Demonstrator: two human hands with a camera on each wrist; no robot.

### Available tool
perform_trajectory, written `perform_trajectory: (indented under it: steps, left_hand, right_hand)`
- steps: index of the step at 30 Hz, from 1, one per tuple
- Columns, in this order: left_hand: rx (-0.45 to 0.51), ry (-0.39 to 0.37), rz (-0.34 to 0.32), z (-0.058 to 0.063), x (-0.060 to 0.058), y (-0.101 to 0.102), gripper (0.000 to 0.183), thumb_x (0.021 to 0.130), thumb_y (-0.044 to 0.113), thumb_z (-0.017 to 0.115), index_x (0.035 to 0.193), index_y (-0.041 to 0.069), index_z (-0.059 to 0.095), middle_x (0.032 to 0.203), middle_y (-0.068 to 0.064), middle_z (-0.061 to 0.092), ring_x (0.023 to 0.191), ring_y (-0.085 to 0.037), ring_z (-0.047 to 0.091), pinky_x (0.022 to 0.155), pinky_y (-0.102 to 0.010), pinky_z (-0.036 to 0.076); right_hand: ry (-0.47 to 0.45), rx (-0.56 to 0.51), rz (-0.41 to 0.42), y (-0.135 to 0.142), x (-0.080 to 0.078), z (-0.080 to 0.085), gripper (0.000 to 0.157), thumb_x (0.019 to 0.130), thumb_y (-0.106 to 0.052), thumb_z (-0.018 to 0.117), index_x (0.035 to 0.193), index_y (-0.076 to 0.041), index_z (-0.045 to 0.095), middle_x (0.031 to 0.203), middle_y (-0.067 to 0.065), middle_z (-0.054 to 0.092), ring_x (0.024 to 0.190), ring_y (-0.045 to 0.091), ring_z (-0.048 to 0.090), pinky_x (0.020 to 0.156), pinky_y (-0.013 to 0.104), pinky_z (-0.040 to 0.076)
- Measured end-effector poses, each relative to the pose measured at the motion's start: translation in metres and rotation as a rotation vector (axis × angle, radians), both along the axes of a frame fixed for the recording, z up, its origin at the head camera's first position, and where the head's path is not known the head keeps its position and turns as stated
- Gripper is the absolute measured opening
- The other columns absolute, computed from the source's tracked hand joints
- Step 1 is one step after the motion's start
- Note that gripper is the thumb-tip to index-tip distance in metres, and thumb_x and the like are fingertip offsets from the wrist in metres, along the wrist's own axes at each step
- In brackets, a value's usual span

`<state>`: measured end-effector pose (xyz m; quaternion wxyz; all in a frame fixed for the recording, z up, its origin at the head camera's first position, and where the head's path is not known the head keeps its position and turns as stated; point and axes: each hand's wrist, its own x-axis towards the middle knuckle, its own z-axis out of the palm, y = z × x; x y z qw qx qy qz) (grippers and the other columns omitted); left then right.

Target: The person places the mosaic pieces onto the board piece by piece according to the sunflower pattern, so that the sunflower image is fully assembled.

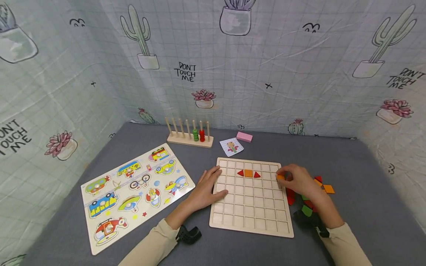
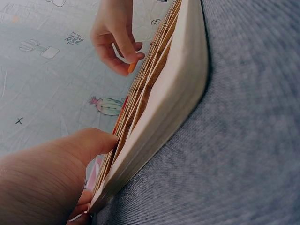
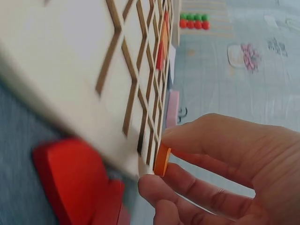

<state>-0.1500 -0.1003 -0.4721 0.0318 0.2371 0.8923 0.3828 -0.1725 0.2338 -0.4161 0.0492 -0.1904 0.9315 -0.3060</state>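
Observation:
A wooden grid board (image 1: 249,199) lies on the table with an orange square (image 1: 248,173) between two red triangles (image 1: 240,173) in an upper row. My left hand (image 1: 208,188) rests at the board's left edge, thumb over the top and fingers spread along the side. Over the upper right edge, my right hand (image 1: 296,179) pinches an orange tile (image 3: 162,160) between thumb and fingers. Red pieces (image 3: 75,183) lie beside the board below that hand. Green pieces (image 1: 307,210) and another orange square (image 1: 328,189) lie farther right, partly hidden by the right arm.
A vehicle picture puzzle (image 1: 133,195) lies at the left. Behind the board are a pattern card (image 1: 226,149), a pink block (image 1: 244,137) and a peg rack (image 1: 179,139) with green and red beads. A patterned cloth (image 1: 239,85) hangs around the table.

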Motion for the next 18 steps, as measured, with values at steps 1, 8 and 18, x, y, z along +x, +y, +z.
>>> perform_trajectory:
  steps: [1, 8, 18]
  left_hand:
    - [0.001, -0.001, 0.0, 0.0, 0.0, 0.0, 0.074, 0.091, 0.035, 0.066, 0.148, 0.0, 0.036, 0.157, -0.015, 0.028, 0.147, -0.029, 0.021, 0.12, -0.051, 0.007]
    - [-0.003, 0.001, 0.001, 0.0, -0.001, 0.0, 0.074, 0.091, 0.035, 0.066, 0.148, -0.001, 0.036, 0.157, -0.015, 0.028, 0.146, -0.029, 0.022, 0.121, -0.05, 0.007]
    - [-0.006, 0.005, 0.0, -0.001, -0.001, -0.001, 0.074, 0.091, 0.035, 0.067, 0.148, -0.001, 0.036, 0.157, -0.015, 0.028, 0.146, -0.028, 0.022, 0.121, -0.05, 0.006]
  right_hand:
    - [0.003, 0.0, 0.005, -0.003, 0.0, 0.0, 0.02, 0.085, -0.003, 0.072, 0.103, 0.005, 0.069, 0.097, 0.017, 0.062, 0.065, 0.013, 0.052, 0.053, 0.026, 0.045]
    - [0.006, -0.026, 0.076, -0.02, 0.0, -0.004, 0.019, 0.086, -0.003, 0.071, 0.103, 0.004, 0.069, 0.097, 0.014, 0.063, 0.072, 0.015, 0.056, 0.057, 0.025, 0.048]
    - [0.024, -0.064, 0.157, -0.046, 0.001, -0.007, 0.018, 0.084, -0.003, 0.073, 0.101, 0.001, 0.07, 0.098, 0.012, 0.065, 0.069, 0.011, 0.053, 0.057, 0.023, 0.046]
